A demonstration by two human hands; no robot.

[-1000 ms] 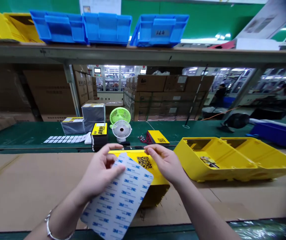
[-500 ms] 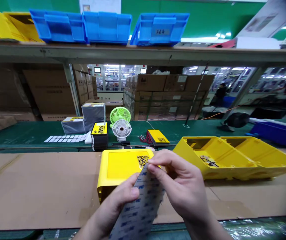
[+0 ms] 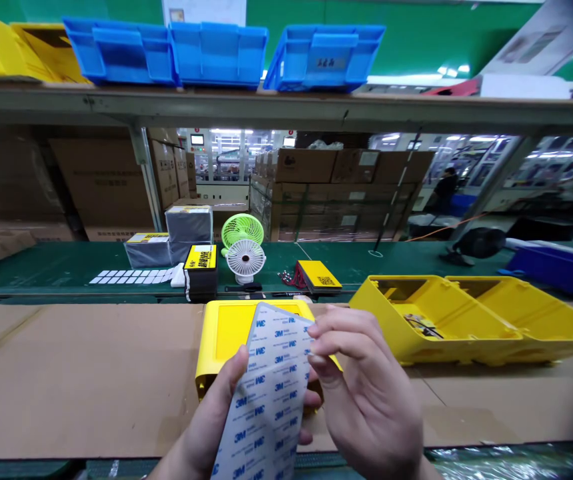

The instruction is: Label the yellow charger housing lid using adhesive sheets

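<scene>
A flat sheet with 3M-printed adhesive backing is held tilted up, its printed face towards me. My left hand grips it, thumb along the left edge and fingertips showing past the right edge. At the sheet's upper right corner, my right hand has its thumb and fingers pinched together on the edge. Behind the sheet stands a yellow plastic housing on the cardboard, its open side facing me and its printed code mostly covered.
Two open yellow housings lie to the right, with wired parts inside one. Further back are a yellow-topped pack with red wires, a white fan, a black-and-yellow stack and a label sheet. Blue bins line the shelf above.
The sheet has turned so its printed face shows more broadly, and its top now covers the housing's code. My right hand has shifted slightly right and down, still at the sheet's corner.
</scene>
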